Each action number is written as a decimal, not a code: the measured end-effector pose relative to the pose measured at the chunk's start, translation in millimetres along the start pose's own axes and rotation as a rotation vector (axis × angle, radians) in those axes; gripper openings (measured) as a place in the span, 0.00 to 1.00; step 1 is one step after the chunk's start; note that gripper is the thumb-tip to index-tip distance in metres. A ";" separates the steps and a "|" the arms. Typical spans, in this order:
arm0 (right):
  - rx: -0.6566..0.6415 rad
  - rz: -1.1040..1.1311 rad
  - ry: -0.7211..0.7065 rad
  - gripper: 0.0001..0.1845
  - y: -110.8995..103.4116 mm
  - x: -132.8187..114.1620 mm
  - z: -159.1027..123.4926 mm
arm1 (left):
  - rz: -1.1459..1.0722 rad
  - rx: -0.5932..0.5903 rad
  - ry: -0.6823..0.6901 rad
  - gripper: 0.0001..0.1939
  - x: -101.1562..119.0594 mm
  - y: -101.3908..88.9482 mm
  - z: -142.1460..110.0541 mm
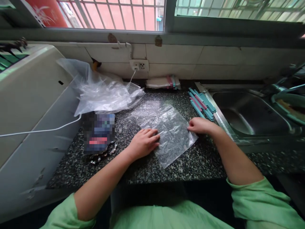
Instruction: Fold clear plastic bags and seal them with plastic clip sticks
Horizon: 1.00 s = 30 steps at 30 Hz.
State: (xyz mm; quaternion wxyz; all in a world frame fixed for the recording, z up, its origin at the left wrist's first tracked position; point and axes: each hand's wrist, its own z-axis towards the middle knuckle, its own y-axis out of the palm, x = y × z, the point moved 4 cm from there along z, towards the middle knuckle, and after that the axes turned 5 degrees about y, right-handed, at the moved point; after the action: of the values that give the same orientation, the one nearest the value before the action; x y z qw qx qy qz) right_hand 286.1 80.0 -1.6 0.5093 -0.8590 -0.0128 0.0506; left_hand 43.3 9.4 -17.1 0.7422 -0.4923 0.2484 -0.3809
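Observation:
A clear plastic bag point(175, 136) lies flat on the speckled dark countertop point(143, 173) in front of me. Across its left edge rests my left hand point(145, 143), palm down with the fingers stretched out. At the bag's right edge my right hand point(200, 125) is closed, its fingertips pinching the plastic. Just beyond that hand is a loose pile of teal and pink strips point(201, 103), seemingly bag sealing clips. Farther back on the left sits a crumpled heap of clear plastic bags point(107, 92).
At the left lies a blurred-out phone point(100, 132) by a shiny beaded chain point(105, 154). A white cable point(43, 132) crosses the left side. Against the wall is a clipped packet point(163, 82), below a socket point(140, 65). A steel sink point(247, 111) is on the right.

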 end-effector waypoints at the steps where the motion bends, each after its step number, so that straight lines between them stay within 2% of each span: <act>1: -0.124 0.073 -0.064 0.13 5.0 -1.7 -4.6 | 0.005 -0.018 -0.042 0.13 -4.5 2.3 -1.5; 3: -0.336 0.253 -0.167 0.14 12.4 -4.4 -12.1 | 0.018 -0.017 -0.138 0.12 -16.3 2.9 -6.3; 4: -0.371 0.336 -0.196 0.14 13.2 -5.3 -12.6 | 0.021 -0.008 -0.174 0.12 -21.9 2.1 -9.0; 5: -0.329 0.402 -0.213 0.14 11.3 -5.9 -9.8 | 0.014 -0.001 -0.198 0.12 -26.4 1.2 -11.4; 6: -0.220 0.452 -0.220 0.14 7.3 -6.3 -4.1 | -0.001 0.001 -0.206 0.13 -29.5 0.7 -13.3; 9: 0.354 0.522 -0.202 0.11 -11.9 -8.1 18.9 | -0.067 -0.024 -0.169 0.16 -31.9 1.9 -15.2; 10: 0.489 0.521 -0.191 0.10 -15.5 -10.2 26.5 | -0.080 -0.032 -0.148 0.17 -31.4 2.6 -15.1; 11: 0.560 0.494 -0.175 0.11 -16.6 -13.1 34.3 | -0.086 -0.037 -0.127 0.17 -30.9 3.2 -14.8; 12: 0.571 0.467 -0.163 0.13 -16.0 -16.3 42.0 | -0.089 -0.039 -0.107 0.18 -30.4 3.7 -14.5; 14: 0.527 0.433 -0.156 0.13 -12.8 -20.8 52.7 | -0.093 -0.042 -0.072 0.18 -30.0 4.0 -13.9; 16: 0.456 0.400 -0.175 0.10 -9.3 -21.9 54.9 | -0.084 -0.034 -0.066 0.17 -30.6 3.1 -13.5; 20: 0.373 0.324 -0.172 0.05 -6.9 -13.1 41.2 | -0.050 0.032 -0.140 0.12 -31.5 -2.2 -11.9; 23: 0.307 0.298 -0.137 0.08 -7.3 -7.0 29.7 | -0.073 0.070 -0.132 0.10 -25.0 -4.9 -9.0; 26: 0.239 0.290 -0.111 0.13 -7.0 -7.7 23.6 | -0.145 0.055 -0.042 0.10 -13.0 -3.2 -5.5; 30: 0.057 0.325 -0.188 0.17 -1.3 -19.4 20.7 | -0.175 0.018 0.009 0.12 -3.2 1.7 -2.3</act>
State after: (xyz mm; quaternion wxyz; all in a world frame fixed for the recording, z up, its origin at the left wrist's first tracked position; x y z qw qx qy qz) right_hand 264.8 97.3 -8.9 0.5150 -0.8265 0.0800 0.2126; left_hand 40.2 11.2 -19.6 0.7093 -0.5037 0.2045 -0.4488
